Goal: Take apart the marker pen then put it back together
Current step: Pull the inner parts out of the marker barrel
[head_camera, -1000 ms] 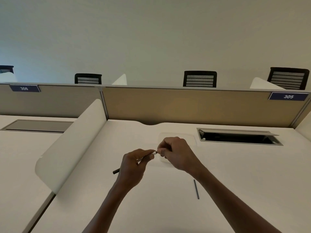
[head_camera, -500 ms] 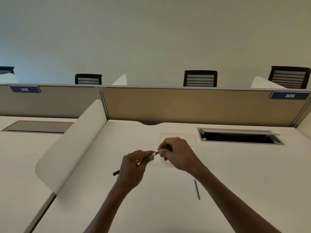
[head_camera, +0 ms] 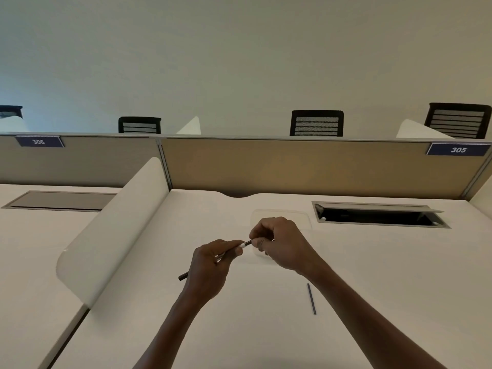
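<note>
The left hand [head_camera: 210,265] has its fingers closed around the marker pen [head_camera: 241,246], holding it above the white desk [head_camera: 372,275]. The pen's dark back end sticks out to the left. The right hand [head_camera: 279,243] pinches the pen's small dark front end. A thin dark rod [head_camera: 311,298] lies on the desk, nearer and to the right. An open slot [head_camera: 378,215] sits far right.

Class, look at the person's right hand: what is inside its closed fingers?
The right hand pinches the dark front end of the marker pen, whose barrel the left hand holds. Anything deeper inside the fist is covered.
</note>
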